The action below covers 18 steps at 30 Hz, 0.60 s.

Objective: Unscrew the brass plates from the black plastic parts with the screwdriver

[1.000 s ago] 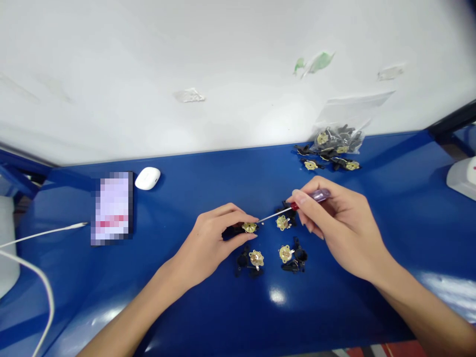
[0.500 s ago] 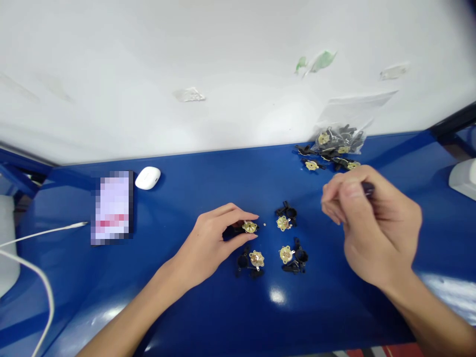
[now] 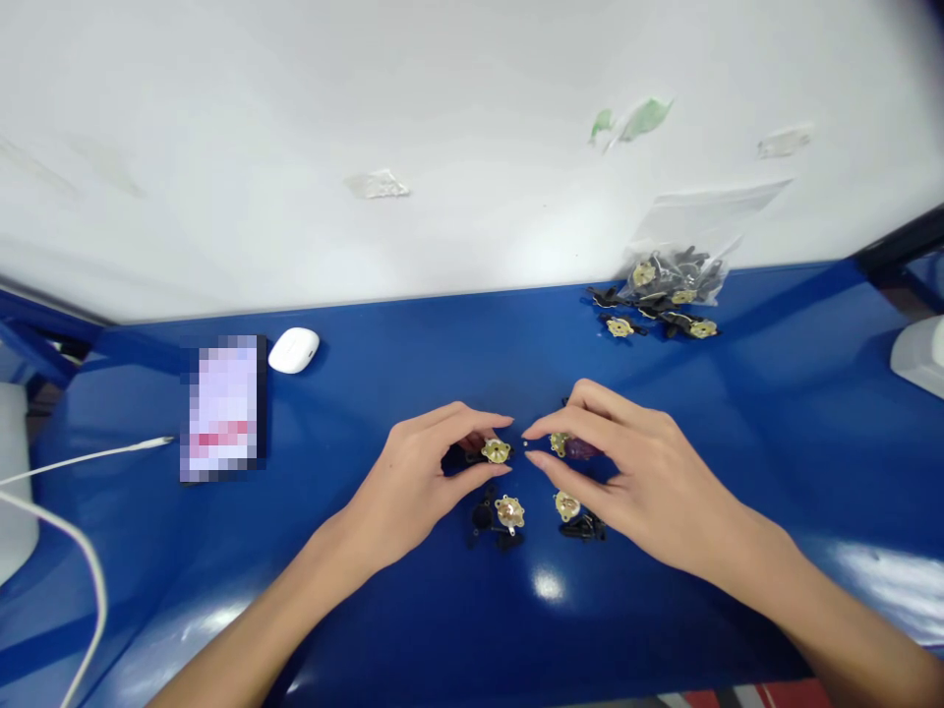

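Observation:
My left hand point(image 3: 424, 472) pinches a small black part topped with a brass disc point(image 3: 496, 450) and holds it down on the blue table point(image 3: 413, 354). My right hand point(image 3: 634, 472) lies just right of it, thumb and forefinger closing around a tiny screw point(image 3: 525, 443) on the table. The purple handle of a small screwdriver point(image 3: 582, 449) shows tucked under its fingers. Three more brass-and-black parts lie close by: one point(image 3: 559, 442) under the right fingers, two point(image 3: 508, 512) point(image 3: 566, 504) nearer to me.
A clear bag of the same parts point(image 3: 675, 275) leans on the white wall at the back right, with several spilled in front. A phone point(image 3: 223, 408), a white earbud case point(image 3: 293, 350) and a white cable point(image 3: 88, 462) lie at the left. A white object point(image 3: 921, 354) sits at the right edge.
My right hand drew the screwdriver away from the brass part, swung up to the right, then came back down with fingertips beside the tiny screw. The left hand stayed put.

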{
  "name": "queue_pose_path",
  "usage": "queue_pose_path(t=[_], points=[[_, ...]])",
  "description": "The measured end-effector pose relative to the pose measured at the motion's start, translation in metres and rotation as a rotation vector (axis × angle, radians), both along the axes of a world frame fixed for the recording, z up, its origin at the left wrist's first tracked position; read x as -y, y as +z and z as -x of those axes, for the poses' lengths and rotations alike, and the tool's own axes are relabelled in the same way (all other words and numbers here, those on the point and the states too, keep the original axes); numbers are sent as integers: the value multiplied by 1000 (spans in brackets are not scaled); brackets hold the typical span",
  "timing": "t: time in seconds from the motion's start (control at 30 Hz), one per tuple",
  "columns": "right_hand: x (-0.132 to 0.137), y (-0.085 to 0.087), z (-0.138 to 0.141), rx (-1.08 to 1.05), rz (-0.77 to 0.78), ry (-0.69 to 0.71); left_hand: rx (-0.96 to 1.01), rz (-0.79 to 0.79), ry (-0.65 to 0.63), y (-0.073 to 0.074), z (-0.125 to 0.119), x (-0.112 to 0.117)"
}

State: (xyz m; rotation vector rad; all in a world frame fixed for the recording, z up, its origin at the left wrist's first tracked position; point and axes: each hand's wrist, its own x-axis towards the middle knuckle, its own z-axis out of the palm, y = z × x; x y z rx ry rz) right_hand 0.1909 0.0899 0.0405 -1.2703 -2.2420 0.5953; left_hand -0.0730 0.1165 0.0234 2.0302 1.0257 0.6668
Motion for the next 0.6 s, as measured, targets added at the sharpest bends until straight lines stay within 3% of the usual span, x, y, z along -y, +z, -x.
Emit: queue_pose_path(t=[0.27, 0.6], points=[[6, -3, 11, -48, -52, 58, 88, -99, 33, 10, -2, 8], [6, -5, 13, -47, -119, 62, 139, -96, 17, 5, -3, 10]])
